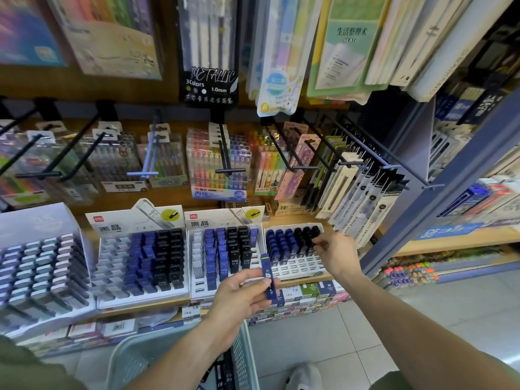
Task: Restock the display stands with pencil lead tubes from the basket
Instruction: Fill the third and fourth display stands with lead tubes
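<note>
My left hand (244,295) grips a dark blue lead tube (268,273) upright in front of the shelf edge. My right hand (334,253) reaches to the rightmost white display stand (302,264) and pinches a black tube (314,240) in its right-hand column. That stand holds blue and black tubes in its back rows; its front slots are bare. Two larger stands (140,288) (201,288) to the left hold blue, black and white tubes. The pale green basket (242,350) hangs below my left forearm, with dark tubes partly visible inside.
Another white stand (17,220) of grey and lilac tubes sits far left. Metal hooks (229,170) with pen packs jut out above the stands. A blue shelf post (439,192) stands at right. Below are a lower shelf of boxes and the tiled floor (394,319).
</note>
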`<action>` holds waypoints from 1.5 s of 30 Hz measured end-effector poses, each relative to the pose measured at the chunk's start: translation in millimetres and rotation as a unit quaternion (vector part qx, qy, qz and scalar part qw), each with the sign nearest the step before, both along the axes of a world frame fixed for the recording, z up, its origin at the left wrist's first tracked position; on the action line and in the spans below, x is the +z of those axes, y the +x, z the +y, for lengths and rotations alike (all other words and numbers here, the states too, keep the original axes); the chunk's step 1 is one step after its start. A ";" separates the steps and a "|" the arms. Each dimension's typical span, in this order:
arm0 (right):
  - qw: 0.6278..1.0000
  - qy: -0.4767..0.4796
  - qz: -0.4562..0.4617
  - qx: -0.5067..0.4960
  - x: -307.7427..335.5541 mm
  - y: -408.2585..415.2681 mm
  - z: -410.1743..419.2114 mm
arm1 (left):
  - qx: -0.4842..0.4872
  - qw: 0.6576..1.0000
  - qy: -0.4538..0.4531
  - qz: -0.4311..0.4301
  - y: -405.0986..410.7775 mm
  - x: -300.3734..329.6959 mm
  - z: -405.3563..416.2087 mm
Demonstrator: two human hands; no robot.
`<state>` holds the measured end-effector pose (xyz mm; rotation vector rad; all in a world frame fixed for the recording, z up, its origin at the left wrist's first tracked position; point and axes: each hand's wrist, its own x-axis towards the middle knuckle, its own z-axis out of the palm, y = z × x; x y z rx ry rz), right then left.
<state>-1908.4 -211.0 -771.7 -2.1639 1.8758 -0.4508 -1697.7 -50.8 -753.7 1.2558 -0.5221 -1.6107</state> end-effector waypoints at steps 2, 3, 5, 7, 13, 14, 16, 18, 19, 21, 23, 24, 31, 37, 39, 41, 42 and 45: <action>0.999 -0.013 0.041 -0.008 5.3 3.6 5.2 | -0.003 1.000 -0.002 0.002 0.4 -0.2 0.6; 0.998 -0.030 0.048 -0.016 10.4 7.4 8.3 | -0.002 1.000 -0.003 0.000 0.9 -0.4 0.6; 0.999 -0.041 0.002 -0.012 25.2 20.6 18.1 | 0.010 1.000 -0.002 -0.011 2.6 -2.3 0.2; 0.988 0.071 -0.135 0.032 45.6 39.4 31.7 | 0.020 0.999 -0.003 -0.034 3.9 -4.7 0.5; 0.925 0.246 -0.253 0.142 64.5 63.1 56.1 | 0.044 0.993 -0.003 -0.111 -2.8 -8.1 1.6; 0.923 0.244 -0.260 0.142 66.0 63.0 55.2 | 0.048 0.993 -0.001 -0.108 -3.8 -7.9 1.5; 0.922 0.236 -0.273 0.143 67.6 61.8 53.7 | 0.048 0.994 0.001 -0.095 -4.3 -7.8 0.8; 0.922 0.224 -0.284 0.141 68.1 61.0 53.4 | 0.051 0.995 0.002 -0.080 -3.2 -9.0 0.1; 0.921 0.221 -0.287 0.140 67.4 60.3 53.0 | 0.054 0.996 0.001 -0.075 -3.0 -9.5 0.2; 0.921 0.218 -0.288 0.148 65.8 58.8 53.6 | 0.060 0.995 -0.002 -0.078 -3.9 -10.0 0.8; 0.921 0.216 -0.284 0.154 66.1 57.1 54.5 | 0.062 0.994 -0.009 -0.086 -4.8 -10.7 0.9; 0.923 0.210 -0.285 0.150 66.8 55.2 53.9 | 0.056 0.994 -0.016 -0.094 -5.2 -11.3 0.7; 0.976 0.014 -0.212 0.053 49.8 23.7 29.0 | -0.124 0.870 -0.129 -0.459 -4.2 -26.6 -0.6; 0.990 -0.034 -0.130 0.045 13.8 21.3 31.6 | -0.247 0.639 -0.250 -0.684 -8.4 -53.7 -7.8; 0.992 -0.032 -0.114 0.053 7.0 21.5 30.7 | -0.273 0.607 -0.246 -0.705 -8.4 -57.9 -10.5; 0.993 -0.028 -0.100 0.061 1.3 20.9 30.5 | -0.295 0.585 -0.239 -0.716 -6.9 -63.0 -12.9; 0.993 -0.028 -0.096 0.065 -1.2 20.2 30.0 | -0.305 0.575 -0.233 -0.722 -6.4 -65.1 -13.6; 0.993 -0.018 -0.096 0.068 -6.2 18.0 26.7 | -0.333 0.563 -0.218 -0.724 -6.5 -67.5 -14.8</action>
